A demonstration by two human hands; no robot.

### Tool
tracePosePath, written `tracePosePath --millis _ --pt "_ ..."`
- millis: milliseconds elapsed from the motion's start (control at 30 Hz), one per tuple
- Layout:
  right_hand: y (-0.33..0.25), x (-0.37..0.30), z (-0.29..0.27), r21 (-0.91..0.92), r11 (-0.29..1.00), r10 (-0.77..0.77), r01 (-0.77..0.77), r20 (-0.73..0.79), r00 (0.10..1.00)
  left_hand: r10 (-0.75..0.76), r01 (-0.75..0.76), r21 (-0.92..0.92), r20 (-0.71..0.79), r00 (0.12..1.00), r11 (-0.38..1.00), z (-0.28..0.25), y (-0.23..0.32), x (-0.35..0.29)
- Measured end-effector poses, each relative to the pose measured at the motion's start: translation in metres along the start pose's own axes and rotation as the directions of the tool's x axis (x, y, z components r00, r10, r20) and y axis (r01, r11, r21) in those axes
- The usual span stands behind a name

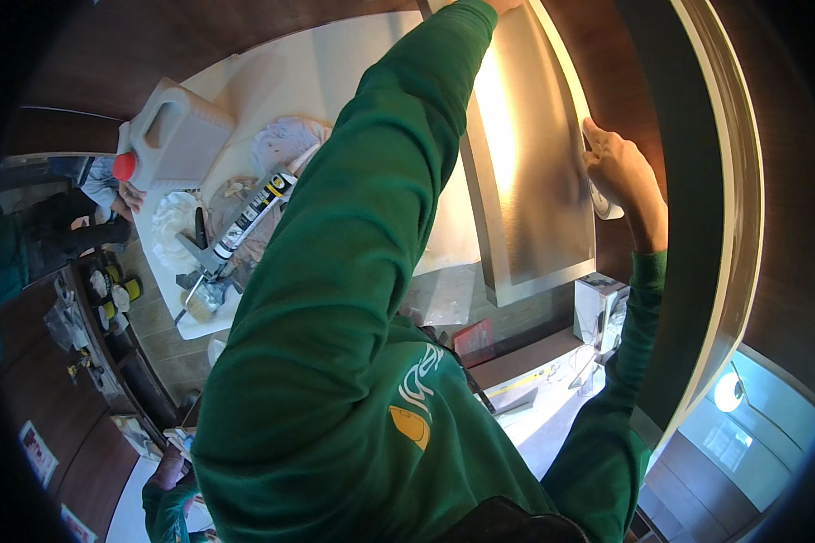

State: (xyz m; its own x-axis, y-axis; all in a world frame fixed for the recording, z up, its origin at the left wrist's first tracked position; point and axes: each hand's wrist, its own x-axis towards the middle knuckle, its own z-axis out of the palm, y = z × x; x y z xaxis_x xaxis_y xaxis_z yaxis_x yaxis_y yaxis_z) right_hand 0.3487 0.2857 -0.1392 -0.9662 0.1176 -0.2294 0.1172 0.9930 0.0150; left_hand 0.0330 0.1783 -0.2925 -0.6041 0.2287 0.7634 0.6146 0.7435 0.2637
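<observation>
My left arm (pixel 362 172) in a green sleeve reaches up across the middle to the top edge. Only a sliver of my left hand (pixel 507 4) shows there, its fingers cut off. A brushed-metal box-like panel (pixel 548 195) with a raised rim stands beneath it, catching a bright reflection. Along its right side runs a pale strip (pixel 566 56). My right hand (pixel 623 172) is closed at that side, with the index finger against the strip. Below its fingers shows part of a white roll of tape (pixel 607 206), apparently held in it.
On a white table (pixel 335 50) at left are a plastic jug (pixel 181 136) with a red cap, a caulking gun (pixel 244 222) and crumpled rags (pixel 288 140). A dark curved panel (pixel 693 181) stands close on the right. Other people's hands (pixel 129 199) show at far left. Tool shelves (pixel 109 317) stand lower left.
</observation>
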Motion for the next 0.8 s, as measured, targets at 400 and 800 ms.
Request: tracePosePath --millis 400,800 --pt "-0.012 0.006 -0.005 0.038 0.998 0.051 -0.059 0.185 0.981 -0.078 0.073 0.088 0.062 0.995 0.993 -0.015 0.015 0.004" --pt "0.002 0.012 0.017 0.035 0.999 -0.043 0.040 0.065 0.997 -0.076 0.073 0.072 0.043 0.996 0.995 -0.020 0.013 0.006"
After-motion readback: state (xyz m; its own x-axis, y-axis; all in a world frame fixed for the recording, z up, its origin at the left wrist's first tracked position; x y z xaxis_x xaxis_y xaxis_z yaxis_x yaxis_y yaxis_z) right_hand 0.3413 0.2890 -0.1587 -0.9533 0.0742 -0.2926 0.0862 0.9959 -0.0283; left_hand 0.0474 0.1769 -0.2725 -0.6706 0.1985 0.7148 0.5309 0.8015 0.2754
